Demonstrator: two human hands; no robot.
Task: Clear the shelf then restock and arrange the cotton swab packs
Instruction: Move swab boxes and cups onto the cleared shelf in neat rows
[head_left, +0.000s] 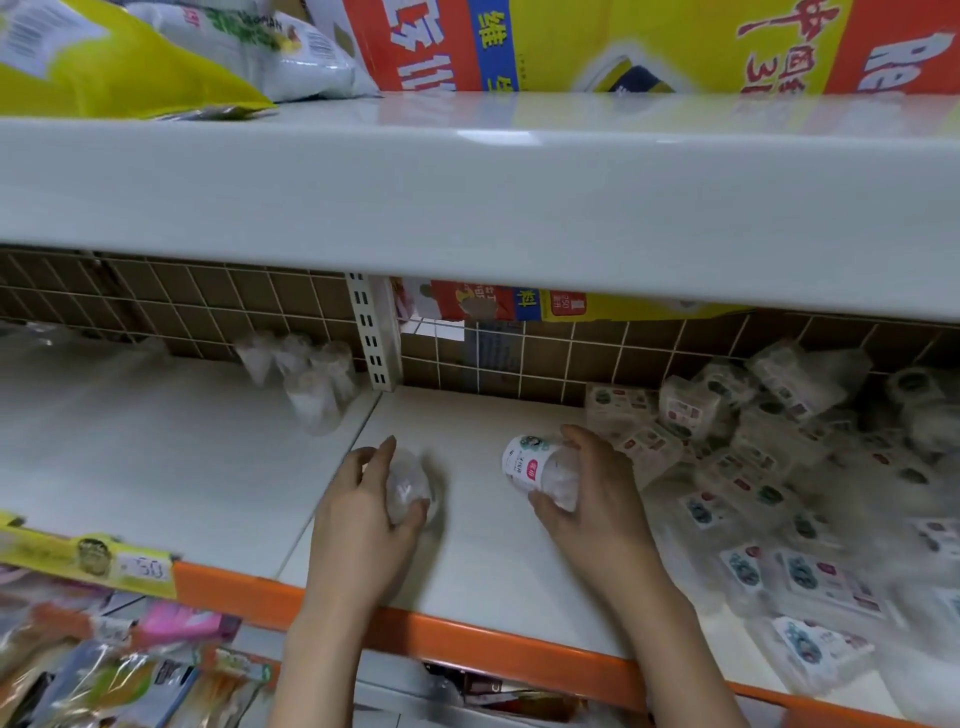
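Head view: a clear cotton swab tub is clasped in the left hand and a labelled tub in the right hand, both over the shelf, probably for lining up; loose packs are heaped rightward

Bare shelf lies left — heaped cotton swab packs crowd the right.

Brown tiled wall behind shelving
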